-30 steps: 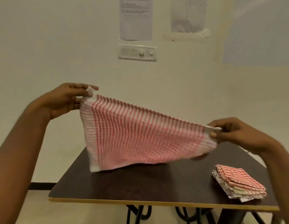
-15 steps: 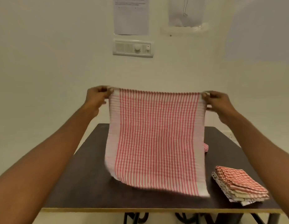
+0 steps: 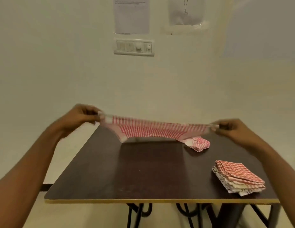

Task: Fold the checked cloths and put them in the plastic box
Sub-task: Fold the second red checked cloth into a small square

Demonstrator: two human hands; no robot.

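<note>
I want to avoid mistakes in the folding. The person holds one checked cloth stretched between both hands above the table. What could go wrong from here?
1. The cloth is held only by pinches at two corners, left hand and right hand; a slip could drop it unevenly.
2. Its far right corner hangs near the crumpled cloth, so lowering it may overlap or drag that one.
3. No plastic box is in view, so the folded stack near the table corner may get knocked.
</note>
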